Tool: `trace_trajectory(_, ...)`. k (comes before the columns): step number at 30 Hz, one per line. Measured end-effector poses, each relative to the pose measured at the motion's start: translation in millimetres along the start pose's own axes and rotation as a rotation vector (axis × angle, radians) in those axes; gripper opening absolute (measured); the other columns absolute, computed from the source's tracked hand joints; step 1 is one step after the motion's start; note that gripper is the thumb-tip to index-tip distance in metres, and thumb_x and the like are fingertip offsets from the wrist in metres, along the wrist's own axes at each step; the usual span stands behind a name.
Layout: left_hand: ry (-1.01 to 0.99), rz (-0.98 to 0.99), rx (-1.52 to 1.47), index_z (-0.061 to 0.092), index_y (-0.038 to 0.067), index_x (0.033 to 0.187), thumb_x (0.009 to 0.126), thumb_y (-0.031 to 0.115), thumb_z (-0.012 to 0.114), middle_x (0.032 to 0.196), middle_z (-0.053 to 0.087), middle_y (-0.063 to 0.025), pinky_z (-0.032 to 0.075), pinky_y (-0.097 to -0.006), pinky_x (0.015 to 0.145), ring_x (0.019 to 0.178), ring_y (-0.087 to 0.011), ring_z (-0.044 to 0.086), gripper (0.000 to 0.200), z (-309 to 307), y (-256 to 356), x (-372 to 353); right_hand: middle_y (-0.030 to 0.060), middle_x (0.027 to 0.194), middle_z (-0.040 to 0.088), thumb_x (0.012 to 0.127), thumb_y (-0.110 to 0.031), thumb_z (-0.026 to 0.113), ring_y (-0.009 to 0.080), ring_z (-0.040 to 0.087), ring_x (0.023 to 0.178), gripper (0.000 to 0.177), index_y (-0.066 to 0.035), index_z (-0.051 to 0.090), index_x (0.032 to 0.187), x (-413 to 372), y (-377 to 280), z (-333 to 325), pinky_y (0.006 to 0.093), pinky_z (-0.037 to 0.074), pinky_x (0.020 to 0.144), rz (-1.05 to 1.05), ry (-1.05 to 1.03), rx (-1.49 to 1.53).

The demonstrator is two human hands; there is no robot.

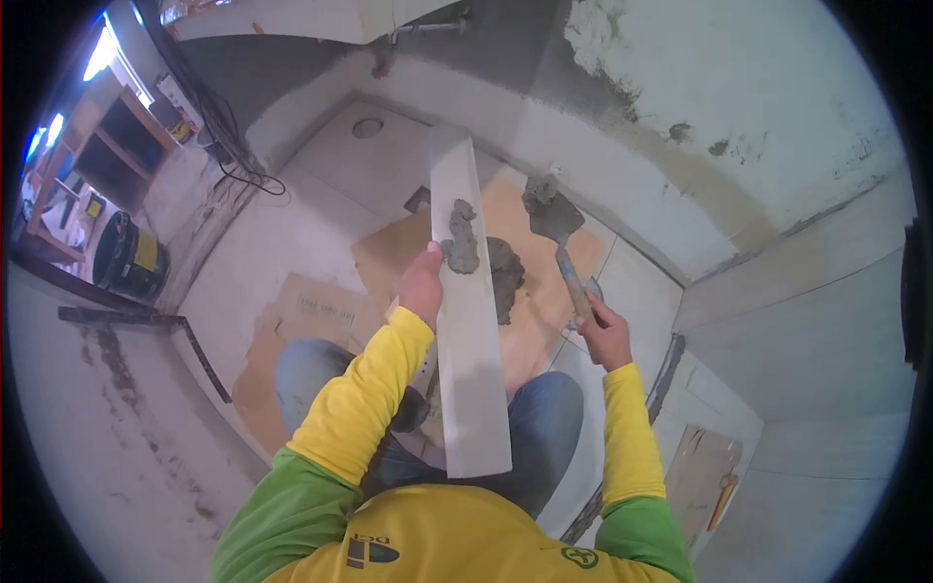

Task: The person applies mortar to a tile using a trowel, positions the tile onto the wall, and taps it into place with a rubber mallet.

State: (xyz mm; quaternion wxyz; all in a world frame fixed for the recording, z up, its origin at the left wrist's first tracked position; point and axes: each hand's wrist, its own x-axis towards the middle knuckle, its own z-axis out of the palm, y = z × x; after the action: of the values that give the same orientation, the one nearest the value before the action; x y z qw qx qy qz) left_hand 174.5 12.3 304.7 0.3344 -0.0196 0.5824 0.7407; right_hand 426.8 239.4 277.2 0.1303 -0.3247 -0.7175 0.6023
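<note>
My left hand (421, 284) grips the left edge of a long, narrow white tile strip (471, 369), which extends away from me above my knees. A lump of wet grey mortar (462, 243) sits on the strip's upper face, just beyond my fingers. In my right hand (604, 333) is the handle of a trowel (559, 222), its blade pointing away to the right of the strip. More mortar (539, 194) clings to the blade's far end. Partly hidden behind the strip, a mortar heap (506, 277) lies on brown cardboard (544, 335).
A low wall (583, 146) borders the tiled floor ahead. At the left stand a black bucket (129, 257) and a dark angled metal bar (204, 360). Loose cables (258, 183) hang nearby. A round drain (367, 127) lies far left; an orange-handled tool (722, 500) rests at lower right.
</note>
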Motion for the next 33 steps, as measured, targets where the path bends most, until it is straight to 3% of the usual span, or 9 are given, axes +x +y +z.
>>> trace_trajectory(2, -0.094, -0.098, -0.207, 0.057, -0.004, 0.128, 0.103, 0.041, 0.043, 0.125, 0.062, -0.0151, 0.041, -0.0358, 0.1, 0.115, -0.0236, 0.055, 0.053, 5, -3, -3, 0.0073, 0.102, 0.067, 0.079, -0.011, 0.076, 0.0173, 0.063, 0.088, 0.052, -0.004, 0.062, 0.129, 3, 10, 12, 0.0293, 0.05, 0.082, -0.314, 0.135, 0.033)
trace_trajectory(5, -0.179, -0.07, -0.128, 0.056, -0.002, 0.13, 0.102, 0.041, 0.045, 0.123, 0.062, -0.0127, 0.042, -0.0333, 0.099, 0.113, -0.0218, 0.056, 0.052, 10, -9, -5, 0.0119, 0.109, 0.066, 0.077, -0.01, 0.078, 0.0219, 0.062, 0.098, 0.053, -0.002, 0.062, 0.127, 4, -7, 29, 0.0317, 0.048, 0.089, -0.442, 0.215, -0.204)
trace_trajectory(9, -0.332, -0.169, -0.249, 0.056, -0.001, 0.13, 0.103, 0.041, 0.045, 0.121, 0.064, -0.0114, 0.043, -0.0311, 0.096, 0.109, -0.0206, 0.058, 0.051, 27, -1, -27, 0.0135, 0.102, 0.064, 0.077, -0.009, 0.077, 0.0266, 0.062, 0.094, 0.053, -0.002, 0.062, 0.127, 15, -13, 55, 0.0338, 0.048, 0.086, -0.595, 0.357, -0.319)
trace_trajectory(13, -0.385, -0.2, -0.311, 0.056, 0.0, 0.13, 0.103, 0.041, 0.046, 0.12, 0.064, -0.0101, 0.044, -0.0304, 0.097, 0.107, -0.0191, 0.06, 0.05, 41, 23, -60, 0.0141, 0.107, 0.061, 0.078, -0.009, 0.075, 0.0276, 0.059, 0.103, 0.057, -0.004, 0.058, 0.132, 24, 2, 62, 0.0336, 0.046, 0.093, -0.557, 0.351, -0.443)
trace_trajectory(15, -0.419, -0.15, -0.312, 0.057, 0.0, 0.13, 0.103, 0.041, 0.046, 0.12, 0.065, -0.0095, 0.044, -0.0309, 0.097, 0.107, -0.0189, 0.06, 0.05, 35, 1, -38, 0.0145, 0.104, 0.059, 0.078, -0.008, 0.075, 0.0309, 0.057, 0.096, 0.057, -0.008, 0.06, 0.132, 23, 11, 69, 0.0374, 0.048, 0.086, -0.708, 0.47, -0.473)
trace_trajectory(26, -0.54, -0.176, -0.444, 0.055, 0.003, 0.132, 0.103, 0.042, 0.045, 0.121, 0.064, -0.0071, 0.044, -0.0309, 0.098, 0.108, -0.0175, 0.059, 0.049, 29, 2, -24, 0.014, 0.103, 0.058, 0.077, -0.005, 0.074, 0.0297, 0.058, 0.095, 0.058, -0.015, 0.061, 0.132, 10, 19, 8, 0.0375, 0.05, 0.084, -0.65, 0.486, -0.667)
trace_trajectory(29, -0.493, -0.092, -0.351, 0.055, 0.0, 0.132, 0.103, 0.043, 0.045, 0.124, 0.064, -0.0107, 0.044, -0.0332, 0.097, 0.109, -0.0221, 0.06, 0.052, 24, -1, -12, 0.0138, 0.1, 0.058, 0.076, -0.008, 0.074, 0.0303, 0.059, 0.092, 0.057, -0.015, 0.062, 0.132, 3, 19, -13, 0.0386, 0.05, 0.083, -0.564, 0.471, -0.632)
trace_trajectory(31, -0.267, 0.187, 0.008, 0.058, -0.003, 0.127, 0.103, 0.043, 0.045, 0.122, 0.065, -0.017, 0.044, -0.0359, 0.098, 0.11, -0.0279, 0.061, 0.054, 21, -2, -10, 0.0143, 0.097, 0.059, 0.076, -0.011, 0.075, 0.0312, 0.06, 0.09, 0.056, -0.015, 0.062, 0.131, 0, 22, -21, 0.0395, 0.051, 0.083, -0.496, 0.44, -0.572)
trace_trajectory(33, -0.062, 0.453, 0.505, 0.061, -0.006, 0.122, 0.102, 0.043, 0.045, 0.119, 0.065, -0.0216, 0.042, -0.0372, 0.099, 0.113, -0.0318, 0.06, 0.055, 23, 29, -33, 0.0187, 0.097, 0.063, 0.076, -0.021, 0.073, 0.0353, 0.063, 0.09, 0.055, -0.015, 0.062, 0.13, 5, 22, -17, 0.043, 0.051, 0.084, -0.216, 0.311, -0.792)
